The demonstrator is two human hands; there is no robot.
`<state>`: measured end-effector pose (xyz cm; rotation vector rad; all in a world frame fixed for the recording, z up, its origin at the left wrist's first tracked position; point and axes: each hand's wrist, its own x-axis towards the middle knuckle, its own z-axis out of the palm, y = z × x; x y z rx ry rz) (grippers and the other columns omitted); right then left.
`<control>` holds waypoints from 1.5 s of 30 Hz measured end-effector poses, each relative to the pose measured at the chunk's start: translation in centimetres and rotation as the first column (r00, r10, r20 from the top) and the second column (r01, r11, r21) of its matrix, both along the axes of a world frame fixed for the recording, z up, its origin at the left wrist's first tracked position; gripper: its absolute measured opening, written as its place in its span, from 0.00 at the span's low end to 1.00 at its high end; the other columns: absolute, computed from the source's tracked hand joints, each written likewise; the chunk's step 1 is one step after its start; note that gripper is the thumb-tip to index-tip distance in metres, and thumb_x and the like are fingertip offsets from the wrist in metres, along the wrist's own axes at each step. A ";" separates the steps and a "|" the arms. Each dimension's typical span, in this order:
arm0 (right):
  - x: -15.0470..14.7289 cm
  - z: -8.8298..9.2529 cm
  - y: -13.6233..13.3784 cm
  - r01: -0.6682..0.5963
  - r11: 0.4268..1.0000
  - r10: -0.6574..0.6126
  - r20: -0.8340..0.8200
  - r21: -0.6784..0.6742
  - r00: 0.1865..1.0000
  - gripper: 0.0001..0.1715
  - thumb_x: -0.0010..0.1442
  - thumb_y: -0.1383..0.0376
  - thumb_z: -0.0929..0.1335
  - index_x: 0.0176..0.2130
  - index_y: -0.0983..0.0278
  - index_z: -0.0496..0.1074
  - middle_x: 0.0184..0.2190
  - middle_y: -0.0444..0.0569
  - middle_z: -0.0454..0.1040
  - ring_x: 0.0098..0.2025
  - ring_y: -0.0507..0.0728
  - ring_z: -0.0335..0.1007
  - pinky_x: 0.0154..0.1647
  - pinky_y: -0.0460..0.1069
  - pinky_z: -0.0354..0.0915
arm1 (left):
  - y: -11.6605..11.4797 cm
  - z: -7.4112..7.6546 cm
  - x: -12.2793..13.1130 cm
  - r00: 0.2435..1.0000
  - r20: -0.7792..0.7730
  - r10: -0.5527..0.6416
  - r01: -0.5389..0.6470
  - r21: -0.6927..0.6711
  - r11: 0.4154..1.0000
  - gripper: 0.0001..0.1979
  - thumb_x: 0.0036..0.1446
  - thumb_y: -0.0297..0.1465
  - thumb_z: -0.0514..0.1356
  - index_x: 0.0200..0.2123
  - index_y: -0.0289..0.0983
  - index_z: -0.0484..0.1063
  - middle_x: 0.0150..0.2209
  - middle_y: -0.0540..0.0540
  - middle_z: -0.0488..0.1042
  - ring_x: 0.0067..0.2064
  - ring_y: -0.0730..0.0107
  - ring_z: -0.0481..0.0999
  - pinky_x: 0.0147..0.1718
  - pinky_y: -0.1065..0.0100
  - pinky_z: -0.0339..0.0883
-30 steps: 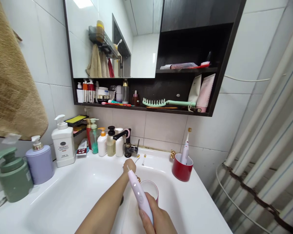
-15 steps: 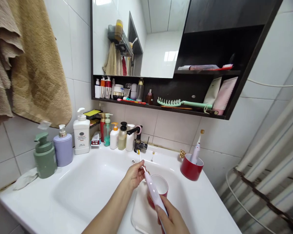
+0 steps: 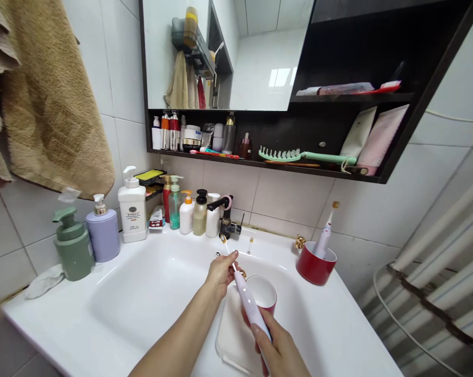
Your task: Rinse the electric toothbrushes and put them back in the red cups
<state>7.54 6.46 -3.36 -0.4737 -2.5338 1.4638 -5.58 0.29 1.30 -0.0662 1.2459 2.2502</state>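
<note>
My right hand (image 3: pixel 277 343) is wrapped round the pale handle of an electric toothbrush (image 3: pixel 249 303), which tilts up and away over the sink. With thumb and fingers my left hand (image 3: pixel 221 273) pinches the slim white brush head (image 3: pixel 224 241) at the top end, its bristles showing beyond the fingertips. A thin white stem joins the hand and the handle; whether head and handle are fully pressed together I cannot tell. Below, a red cup with a white inside (image 3: pixel 264 290) stands partly hidden by the toothbrush and right hand, beside a white board or tray (image 3: pixel 232 335) in the basin.
Behind the white sink (image 3: pixel 114 309) stands a black faucet (image 3: pixel 226 220), with several pump bottles to its left. A small loose brush head (image 3: pixel 251 245) is on the back ledge. At right, a red cup (image 3: pixel 317 269) holds another electric toothbrush (image 3: pixel 325 238). A dark mirror cabinet (image 3: pixel 260 170) overhangs.
The view has shifted slightly, so the cabinet and right-hand cup sit differently in frame. The brush head's bristles now face another way. Both hands keep their hold on the toothbrush.
</note>
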 end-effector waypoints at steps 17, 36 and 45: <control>0.1 1.4 -1.2 -0.049 0.910 0.056 0.005 -0.411 0.998 0.29 0.46 0.51 0.55 0.42 0.69 0.54 0.14 0.37 0.56 0.08 0.43 0.48 0.07 0.40 0.45 | 0.6 0.0 1.5 0.994 -0.066 -0.087 0.087 0.004 0.996 0.11 0.40 0.34 0.56 0.20 0.34 0.57 0.15 0.51 0.64 0.16 0.78 0.65 0.17 0.75 0.57; 0.3 1.7 -0.7 -0.011 0.918 0.013 0.004 -0.397 1.000 0.27 0.47 0.51 0.55 0.41 0.67 0.55 0.14 0.37 0.55 0.09 0.43 0.47 0.08 0.41 0.46 | 0.1 0.4 0.8 0.997 0.067 -0.034 0.025 0.140 0.990 0.05 0.44 0.27 0.54 0.23 0.33 0.58 0.20 0.48 0.67 0.25 0.72 0.70 0.25 0.71 0.63; 0.5 1.9 -0.7 0.021 0.954 -0.019 0.009 -0.299 1.000 0.26 0.48 0.52 0.55 0.41 0.67 0.56 0.14 0.37 0.54 0.10 0.44 0.47 0.08 0.41 0.47 | 0.0 0.5 1.2 0.989 -0.091 -0.113 0.115 0.025 0.993 0.05 0.43 0.27 0.54 0.23 0.33 0.59 0.22 0.47 0.69 0.24 0.73 0.70 0.27 0.70 0.62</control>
